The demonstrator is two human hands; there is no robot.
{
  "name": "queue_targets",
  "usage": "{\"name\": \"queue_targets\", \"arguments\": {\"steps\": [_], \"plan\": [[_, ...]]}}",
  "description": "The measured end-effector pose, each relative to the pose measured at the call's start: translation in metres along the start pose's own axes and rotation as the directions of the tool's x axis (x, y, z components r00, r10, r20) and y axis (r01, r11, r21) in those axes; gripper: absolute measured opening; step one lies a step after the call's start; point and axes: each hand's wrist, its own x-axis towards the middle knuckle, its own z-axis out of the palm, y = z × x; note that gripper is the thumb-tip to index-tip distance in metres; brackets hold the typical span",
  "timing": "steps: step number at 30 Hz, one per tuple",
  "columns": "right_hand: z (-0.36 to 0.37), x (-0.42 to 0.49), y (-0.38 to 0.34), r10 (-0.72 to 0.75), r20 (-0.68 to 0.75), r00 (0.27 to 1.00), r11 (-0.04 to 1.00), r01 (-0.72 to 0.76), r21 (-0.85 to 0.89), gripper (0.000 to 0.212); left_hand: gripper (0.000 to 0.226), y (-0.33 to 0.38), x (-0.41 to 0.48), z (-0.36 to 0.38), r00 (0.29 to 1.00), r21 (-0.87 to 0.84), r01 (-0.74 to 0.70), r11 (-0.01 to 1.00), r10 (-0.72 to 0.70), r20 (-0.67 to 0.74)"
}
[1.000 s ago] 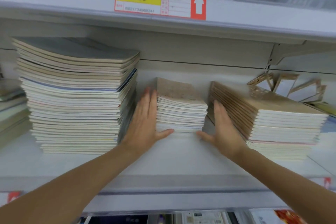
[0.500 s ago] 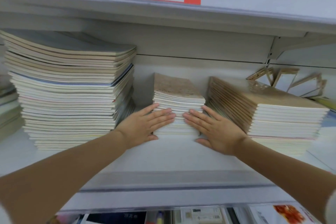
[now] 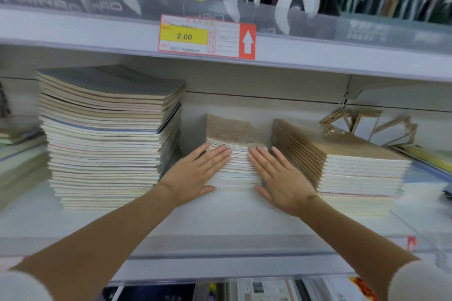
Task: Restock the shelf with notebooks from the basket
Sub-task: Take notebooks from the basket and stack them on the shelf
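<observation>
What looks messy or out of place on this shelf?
The tall left stack is ragged: its upper notebooks splay and overhang. The right stack slants, its side stepped. The middle stack, with the left hand and right hand flat against its front, looks tidy.

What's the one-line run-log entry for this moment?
left hand: flat, pressing front of middle notebook stack | right hand: flat, pressing same front | neighbours: taller stack left, brown stack right | basket: not in view

The single head-worn view faces the shelf (image 3: 232, 217) straight on from close by, both forearms entering from below.
</observation>
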Motion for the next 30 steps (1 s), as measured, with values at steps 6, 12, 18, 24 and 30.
{"name": "queue_targets", "arguments": {"steps": [6,12,18,24,30], "plan": [[0.012,0.002,-0.003,0.009,-0.037,0.999,0.998,-0.007,0.066,0.073,0.082,0.000,-0.001,0.012,1.000,-0.002,-0.007,1.000,0.007,0.022],[-0.026,0.010,-0.022,0.601,0.257,0.757,0.094,-0.386,0.918,0.069,0.065,0.013,0.014,-0.023,0.801,-0.794,0.375,0.478,-0.598,0.018],[-0.001,0.043,-0.013,0.259,0.662,0.704,-0.769,-0.265,0.582,0.085,0.087,0.006,0.055,0.001,0.402,-0.438,0.289,-0.851,-0.307,0.862],[0.008,0.046,-0.008,0.193,0.677,0.711,-0.785,-0.302,0.541,0.108,0.088,0.007,0.059,0.002,0.448,-0.439,0.342,-0.831,-0.267,0.853],[0.008,0.054,-0.012,0.216,0.712,0.668,-0.724,-0.379,0.576,0.111,0.103,0.007,0.058,0.022,0.464,-0.434,0.311,-0.846,-0.263,0.846]]}}
